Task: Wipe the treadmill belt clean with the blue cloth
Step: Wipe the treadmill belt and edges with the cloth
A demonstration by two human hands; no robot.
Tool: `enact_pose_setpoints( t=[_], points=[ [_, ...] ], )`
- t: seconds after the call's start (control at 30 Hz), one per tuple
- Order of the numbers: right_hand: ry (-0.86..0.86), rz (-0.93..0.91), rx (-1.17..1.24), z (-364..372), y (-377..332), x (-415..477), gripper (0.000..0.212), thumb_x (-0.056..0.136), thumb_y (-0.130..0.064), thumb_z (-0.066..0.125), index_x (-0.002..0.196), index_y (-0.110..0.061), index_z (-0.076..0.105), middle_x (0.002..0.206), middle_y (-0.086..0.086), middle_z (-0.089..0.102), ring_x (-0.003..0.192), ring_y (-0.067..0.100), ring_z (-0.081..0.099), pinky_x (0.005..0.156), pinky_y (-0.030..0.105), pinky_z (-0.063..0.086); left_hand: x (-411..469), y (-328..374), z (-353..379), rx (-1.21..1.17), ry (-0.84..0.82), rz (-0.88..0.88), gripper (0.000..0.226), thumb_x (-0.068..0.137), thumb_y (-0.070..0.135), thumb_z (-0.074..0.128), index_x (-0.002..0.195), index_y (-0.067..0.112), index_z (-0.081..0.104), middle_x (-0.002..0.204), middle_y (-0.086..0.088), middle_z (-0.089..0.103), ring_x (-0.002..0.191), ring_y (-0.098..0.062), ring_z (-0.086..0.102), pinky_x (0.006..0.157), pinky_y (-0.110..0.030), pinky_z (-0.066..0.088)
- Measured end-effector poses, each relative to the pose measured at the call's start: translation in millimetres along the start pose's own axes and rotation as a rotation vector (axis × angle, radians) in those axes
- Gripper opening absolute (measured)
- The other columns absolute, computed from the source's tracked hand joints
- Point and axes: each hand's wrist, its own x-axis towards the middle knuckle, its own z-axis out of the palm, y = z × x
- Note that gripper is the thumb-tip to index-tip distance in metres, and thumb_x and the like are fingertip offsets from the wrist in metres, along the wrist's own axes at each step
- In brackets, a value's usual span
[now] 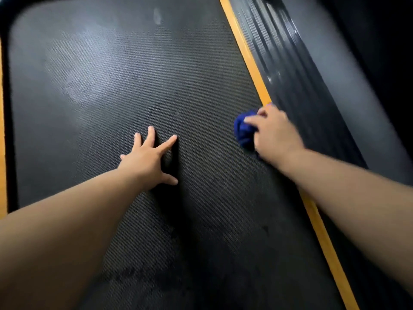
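Visible body: left hand (148, 163) plus left forearm (67, 231), right hand (276, 135) plus right forearm (357, 198). Hands bare; both forearms bare right up to the frame edge. Right hand slightly blurred, nails unreadable.

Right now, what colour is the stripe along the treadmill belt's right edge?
Orange-yellow stripe, clearest in the head view.

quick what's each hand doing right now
Left hand: open, fingers spread flat on the treadmill belt.
Right hand: gripping the bunched blue cloth near the yellow stripe.
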Motion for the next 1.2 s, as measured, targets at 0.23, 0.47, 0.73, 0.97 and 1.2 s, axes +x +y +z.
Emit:
enact_pose_setpoints(
  t=[0.23, 0.47, 0.73, 0.97, 1.2],
  points=[
    [-0.157, -0.04, -0.049, 17.8, -13.6, -57.1, 0.036, 0.086, -0.012, 0.051, 0.121, -0.017, 0.061, 0.118, 0.012, 0.049, 0.109, 0.033, 0.047, 0.091, 0.034, 0.038, 0.2, -0.2, 3.2, -0.009, 0.019, -0.026, 0.115, 0.054, 0.064, 0.078, 0.141, 0.059, 0.003, 0.156, 0.005, -0.017, 0.144, -0.032, -0.011, 0.101, -0.07, 0.029],
    [0.007, 0.01, -0.156, -6.8, -6.7, 0.6, 0.031, 0.088, -0.011, 0.049, 0.118, -0.01, 0.059, 0.125, 0.016, 0.044, 0.108, 0.035, 0.048, 0.086, 0.036, 0.04, 4.0, -2.8, 6.8, 0.003, 0.035, -0.023, 0.116, 0.051, 0.067, 0.077, 0.141, 0.059, 0.004, 0.157, 0.003, -0.013, 0.144, -0.033, -0.008, 0.102, -0.069, 0.028],
    [-0.259, -0.285, 0.062, 32.6, -15.5, -119.6, 0.034, 0.073, -0.011, 0.057, 0.105, -0.012, 0.069, 0.104, 0.014, 0.059, 0.086, 0.035, 0.052, 0.072, 0.045, 0.053, -41.1, -16.4, 16.7, 0.146, 0.114, -0.181, 0.113, 0.051, 0.085, 0.06, 0.142, 0.056, -0.002, 0.157, -0.003, -0.01, 0.142, -0.038, -0.003, 0.102, -0.067, 0.024],
    [0.041, 0.047, -0.06, 22.7, -11.0, -15.4, 0.024, 0.082, -0.008, 0.047, 0.103, -0.009, 0.058, 0.118, 0.017, 0.046, 0.1, 0.036, 0.049, 0.08, 0.035, 0.036, -50.7, -30.9, 35.7, -0.009, 0.013, -0.222, 0.118, 0.048, 0.082, 0.06, 0.143, 0.055, -0.005, 0.158, 0.001, -0.015, 0.141, -0.044, 0.001, 0.109, -0.059, 0.025],
    [-0.261, -0.422, 0.106, 61.5, -59.9, -134.1, 0.044, 0.074, -0.02, 0.034, 0.101, -0.012, 0.068, 0.101, 0.018, 0.058, 0.078, 0.034, 0.053, 0.069, 0.039, 0.052, -53.1, -33.7, 36.7, -0.037, 0.027, -0.216, 0.117, 0.047, 0.083, 0.058, 0.142, 0.056, -0.004, 0.157, 0.004, -0.017, 0.142, -0.042, -0.002, 0.107, -0.062, 0.027]
  ],
)
